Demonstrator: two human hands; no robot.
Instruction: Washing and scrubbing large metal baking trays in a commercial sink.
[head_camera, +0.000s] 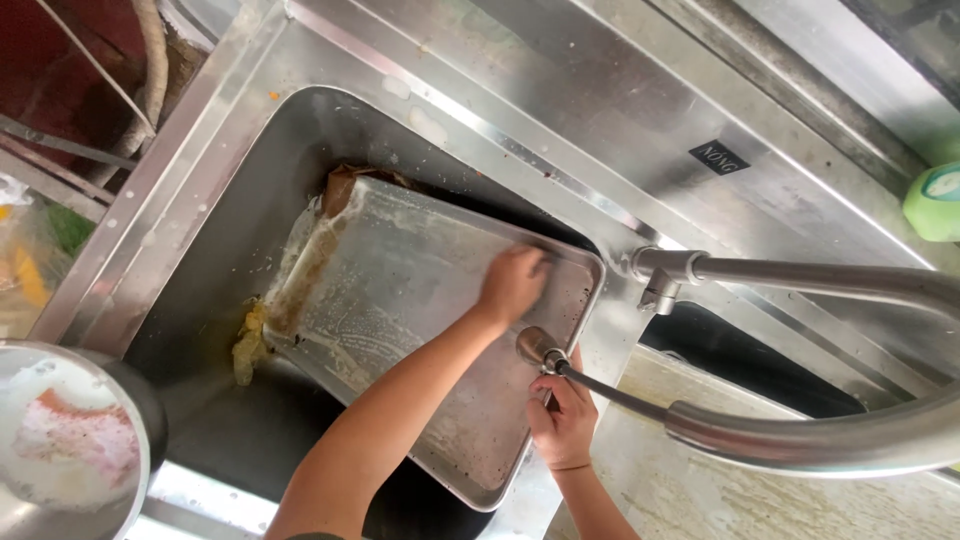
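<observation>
Tray: metal baking tray tilted in steel sink.
Left hand: grip pressing flat, scrubbing; something under it, unclear.
Right hand: grip clenched on near rim; better braced firmly.

A stainless steel sink occupies the centre of the view, with a wide flat steel surround along its far side. A small dark rectangular label is fixed to that surround. A curved steel faucet arm crosses the right side; a second, thicker tube runs below it. Yellowish residue, possibly food scraps, lies in the basin on the left. A round metal bowl containing white foam and a pinkish item sits at lower left. A pale green container stands at the right edge. A stained countertop lies at lower right.
</observation>
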